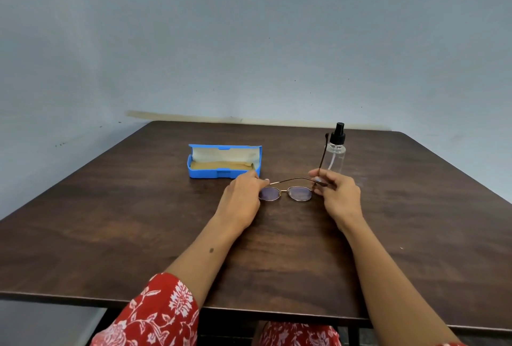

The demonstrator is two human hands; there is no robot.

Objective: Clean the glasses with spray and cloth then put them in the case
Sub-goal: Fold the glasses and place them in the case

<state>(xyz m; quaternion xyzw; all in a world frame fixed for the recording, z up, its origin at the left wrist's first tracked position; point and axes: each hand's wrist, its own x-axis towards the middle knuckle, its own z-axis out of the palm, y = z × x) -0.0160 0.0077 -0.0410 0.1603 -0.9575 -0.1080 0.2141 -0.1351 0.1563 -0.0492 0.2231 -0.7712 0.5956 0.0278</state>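
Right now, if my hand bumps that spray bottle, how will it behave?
The spray bottle is tall, narrow and upright, so it would probably tip easily. Its clear body looks nearly empty, so it is likely light. Once down, being round, it could roll across the table.

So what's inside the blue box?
The open blue case holds a tan cloth or lining along its bottom, with a white lining inside its lid. Anything under the tan layer is covered.
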